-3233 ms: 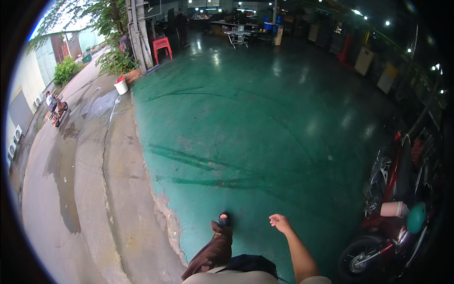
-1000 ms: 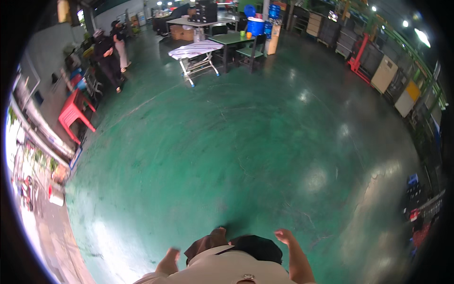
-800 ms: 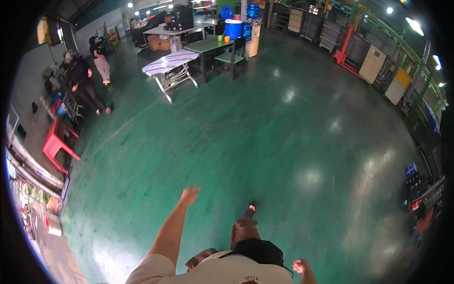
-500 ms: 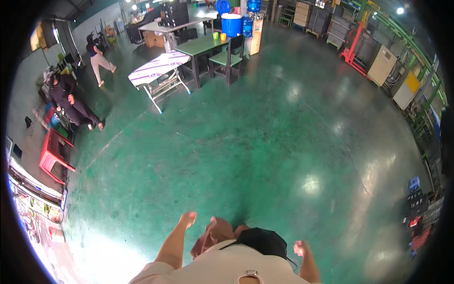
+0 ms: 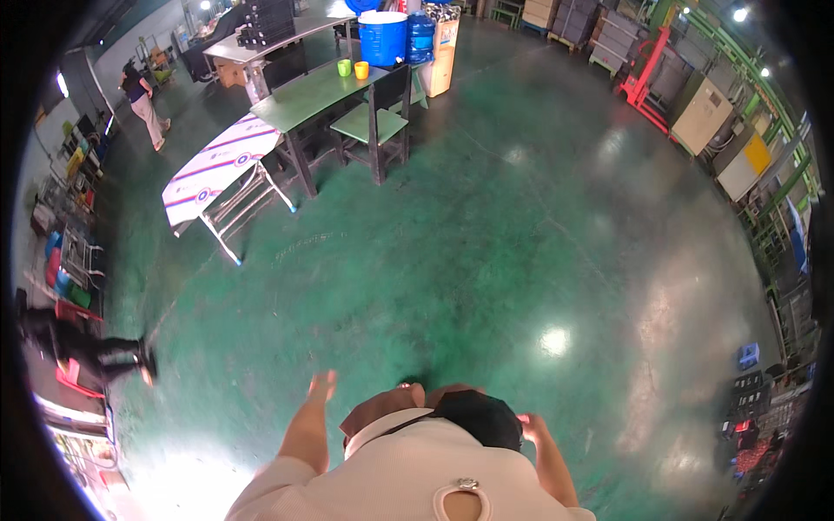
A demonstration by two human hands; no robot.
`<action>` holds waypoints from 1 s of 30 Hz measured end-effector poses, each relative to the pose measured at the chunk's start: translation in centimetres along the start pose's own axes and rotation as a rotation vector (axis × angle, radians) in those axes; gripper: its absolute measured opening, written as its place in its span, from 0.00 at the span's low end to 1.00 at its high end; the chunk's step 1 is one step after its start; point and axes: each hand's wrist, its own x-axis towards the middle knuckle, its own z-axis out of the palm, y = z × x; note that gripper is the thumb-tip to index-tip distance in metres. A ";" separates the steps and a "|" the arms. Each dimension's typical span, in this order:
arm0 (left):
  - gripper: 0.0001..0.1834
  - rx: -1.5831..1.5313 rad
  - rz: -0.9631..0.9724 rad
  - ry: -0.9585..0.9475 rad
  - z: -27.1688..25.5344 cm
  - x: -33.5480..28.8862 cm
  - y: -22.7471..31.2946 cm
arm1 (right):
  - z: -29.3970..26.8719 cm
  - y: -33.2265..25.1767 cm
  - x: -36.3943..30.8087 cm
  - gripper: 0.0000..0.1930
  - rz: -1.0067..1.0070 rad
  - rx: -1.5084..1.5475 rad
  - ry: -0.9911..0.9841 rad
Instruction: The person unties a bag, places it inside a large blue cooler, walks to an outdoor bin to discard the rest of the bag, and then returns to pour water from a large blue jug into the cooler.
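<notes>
My left hand [image 5: 323, 385] hangs in front of my left side over the green floor, slightly blurred, its fingers loosely apart and nothing seen in them. My right hand [image 5: 532, 427] is low beside the black bag [image 5: 478, 420] at my front. Its fingertips are at the bag's right edge; whether they touch it I cannot tell, and the curl of the fingers is partly hidden. A thin dark strap runs from the bag across my light top [image 5: 391, 464]. No hand is near the furniture.
Ahead left stand a folding table [image 5: 221, 165] with a white printed top, a green table [image 5: 304, 102] with two cups, and a chair [image 5: 373, 126]. A blue drum [image 5: 382, 42] is behind. One person [image 5: 87, 343] walks at left, another [image 5: 143, 104] farther off. A red lifter [image 5: 643, 78] stands right.
The tables and chair have come nearer and shifted left in view. The dark-clothed person has passed toward the lower left. My right hand has come closer to the bag.
</notes>
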 end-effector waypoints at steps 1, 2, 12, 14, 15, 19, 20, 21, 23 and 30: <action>0.20 -0.241 -0.073 0.069 -8.1 5.7 9.1 | -1.1 -0.8 -0.4 0.08 0.374 0.129 -0.122; 0.19 -0.128 0.239 0.231 -15.0 11.1 11.7 | -1.8 -3.0 -1.5 0.06 0.247 0.240 -0.152; 0.09 -0.934 0.788 0.160 -37.8 27.2 52.9 | -16.3 1.4 31.3 0.03 0.660 0.491 -0.319; 0.09 -0.740 0.579 0.163 -36.9 28.1 50.7 | -23.4 -20.8 36.5 0.06 0.216 0.367 -0.053; 0.09 -0.769 0.591 0.172 -36.5 29.2 52.1 | -27.1 -23.4 41.5 0.05 0.062 0.179 0.101; 0.08 -0.640 0.512 0.211 -40.9 32.3 52.5 | -40.1 -44.5 50.7 0.10 -0.456 0.287 0.196; 0.08 -0.644 0.509 0.232 -41.6 34.6 52.3 | -42.5 -48.3 52.3 0.10 -0.476 0.282 0.192; 0.08 -0.647 0.492 0.291 -42.8 36.7 51.6 | -43.7 -51.8 53.8 0.10 -0.518 0.182 0.256; 0.08 -0.637 0.467 0.356 -45.8 41.9 52.1 | -44.1 -56.1 58.8 0.10 -0.565 0.093 0.310; 0.07 -0.622 0.795 0.620 -63.3 60.1 67.0 | -45.3 -57.4 68.1 0.11 -0.275 -0.565 -0.084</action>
